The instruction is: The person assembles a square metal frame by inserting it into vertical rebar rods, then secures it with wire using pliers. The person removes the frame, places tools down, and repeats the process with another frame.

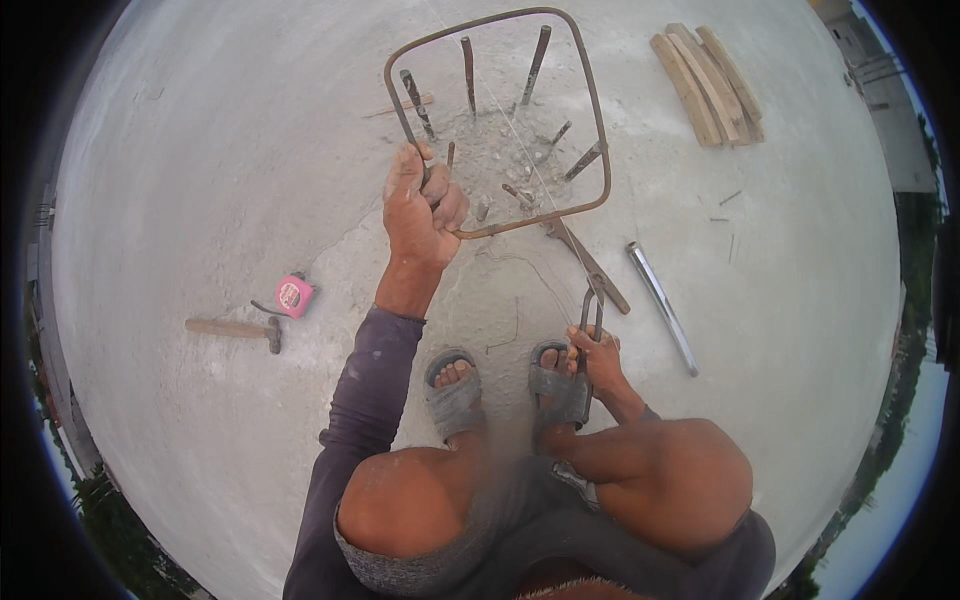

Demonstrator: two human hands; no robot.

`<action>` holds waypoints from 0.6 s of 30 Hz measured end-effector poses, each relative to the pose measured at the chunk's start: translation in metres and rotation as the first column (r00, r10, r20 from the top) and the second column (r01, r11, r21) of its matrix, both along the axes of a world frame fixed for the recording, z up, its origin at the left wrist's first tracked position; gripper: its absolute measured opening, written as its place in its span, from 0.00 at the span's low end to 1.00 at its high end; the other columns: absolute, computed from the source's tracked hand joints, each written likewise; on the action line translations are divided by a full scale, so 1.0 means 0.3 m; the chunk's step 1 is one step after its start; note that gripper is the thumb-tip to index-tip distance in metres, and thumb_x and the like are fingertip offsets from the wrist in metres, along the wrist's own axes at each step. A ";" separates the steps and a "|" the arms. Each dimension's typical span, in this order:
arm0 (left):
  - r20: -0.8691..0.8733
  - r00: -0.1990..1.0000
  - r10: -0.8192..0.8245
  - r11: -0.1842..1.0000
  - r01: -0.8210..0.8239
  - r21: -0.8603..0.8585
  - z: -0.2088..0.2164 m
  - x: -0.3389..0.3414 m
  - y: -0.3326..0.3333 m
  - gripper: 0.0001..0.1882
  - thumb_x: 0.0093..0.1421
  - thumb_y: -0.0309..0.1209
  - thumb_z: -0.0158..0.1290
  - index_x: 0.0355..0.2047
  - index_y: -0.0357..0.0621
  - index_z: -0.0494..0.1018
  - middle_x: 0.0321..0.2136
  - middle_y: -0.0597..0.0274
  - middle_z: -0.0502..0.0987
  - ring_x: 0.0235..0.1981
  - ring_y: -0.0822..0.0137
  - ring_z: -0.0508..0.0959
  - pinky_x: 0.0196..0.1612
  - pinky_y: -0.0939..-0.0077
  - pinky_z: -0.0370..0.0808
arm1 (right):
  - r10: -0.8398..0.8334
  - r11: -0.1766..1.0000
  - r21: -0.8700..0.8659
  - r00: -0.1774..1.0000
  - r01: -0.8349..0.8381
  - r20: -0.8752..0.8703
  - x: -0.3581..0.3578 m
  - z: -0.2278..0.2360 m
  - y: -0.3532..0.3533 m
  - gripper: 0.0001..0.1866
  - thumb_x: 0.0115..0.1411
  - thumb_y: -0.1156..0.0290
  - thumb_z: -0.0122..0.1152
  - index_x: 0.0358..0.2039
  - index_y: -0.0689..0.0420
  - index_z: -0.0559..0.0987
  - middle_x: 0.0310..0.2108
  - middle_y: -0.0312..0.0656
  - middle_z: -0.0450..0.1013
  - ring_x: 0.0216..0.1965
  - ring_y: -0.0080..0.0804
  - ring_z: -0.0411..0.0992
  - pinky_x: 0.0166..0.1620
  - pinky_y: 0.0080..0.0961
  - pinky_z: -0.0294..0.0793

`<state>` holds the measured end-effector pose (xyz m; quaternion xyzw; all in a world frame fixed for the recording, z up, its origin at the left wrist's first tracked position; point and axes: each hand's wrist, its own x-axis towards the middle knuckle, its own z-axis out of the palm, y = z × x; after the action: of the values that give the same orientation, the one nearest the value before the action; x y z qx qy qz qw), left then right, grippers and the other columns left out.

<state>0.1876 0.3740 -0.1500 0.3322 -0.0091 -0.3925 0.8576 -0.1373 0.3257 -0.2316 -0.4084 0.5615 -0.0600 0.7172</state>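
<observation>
Closed around the left corner of a rusty square steel stirrup (603, 130) is my left hand (425, 200), which holds the stirrup tilted up over several rusty rebar stubs (536, 65) that rise from the rough concrete. By my right sandal, my right hand (598, 358) grips the dark handles of a pair of pincers (592, 312), whose head points away from me. A thin pale string (525, 145) runs across the stirrup opening down toward the pincers. It cannot be made out whether the string touches them.
A dark, long tool (592, 268) lies just beyond the pincers, with a shiny metal tube (662, 308) to its right. Wooden strips (708, 85) are stacked at the far right. A pink tape measure (294, 296) and a hammer (235, 330) lie at left. My feet stand on the concrete slab (250, 180).
</observation>
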 end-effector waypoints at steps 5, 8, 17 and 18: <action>-0.030 0.987 0.159 0.976 -0.162 -0.144 0.012 0.129 0.168 0.15 0.77 0.45 0.37 0.43 0.50 0.67 0.15 0.75 0.51 0.10 0.80 0.48 0.13 0.82 0.49 | 0.244 0.968 0.060 0.970 -0.245 0.014 0.001 0.010 0.011 0.12 0.63 0.64 0.65 0.28 0.59 0.78 0.19 0.36 0.73 0.15 0.21 0.69 0.21 0.22 0.69; 0.015 0.955 0.296 0.955 -0.296 0.031 -0.044 0.224 0.323 0.14 0.76 0.44 0.39 0.42 0.50 0.67 0.15 0.76 0.50 0.10 0.80 0.48 0.12 0.83 0.49 | 0.568 0.818 0.118 0.823 -0.563 -0.011 -0.009 0.016 0.005 0.17 0.62 0.59 0.65 0.28 0.61 0.79 0.19 0.39 0.75 0.16 0.26 0.72 0.26 0.25 0.72; -0.010 0.833 0.553 0.684 -0.447 0.576 -0.443 0.389 0.553 0.12 0.75 0.43 0.42 0.41 0.48 0.63 0.16 0.73 0.50 0.13 0.75 0.47 0.16 0.76 0.47 | 0.903 0.188 -0.227 0.260 -0.955 -0.343 0.121 0.012 0.076 0.28 0.61 0.48 0.62 0.39 0.66 0.80 0.28 0.54 0.79 0.37 0.54 0.80 0.39 0.44 0.75; 0.014 0.815 0.580 0.638 -0.464 0.615 -0.487 0.406 0.568 0.12 0.75 0.42 0.42 0.40 0.48 0.63 0.17 0.73 0.50 0.13 0.75 0.48 0.17 0.76 0.47 | 0.896 0.231 -0.234 0.300 -0.944 -0.327 0.141 0.020 0.077 0.28 0.61 0.48 0.62 0.41 0.66 0.79 0.28 0.54 0.78 0.37 0.54 0.80 0.39 0.44 0.75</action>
<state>0.3092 0.5443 -0.2960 0.5325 0.2899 -0.1383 0.7831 -0.0949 0.3488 -0.2255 -0.7938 0.2314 0.2902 0.4818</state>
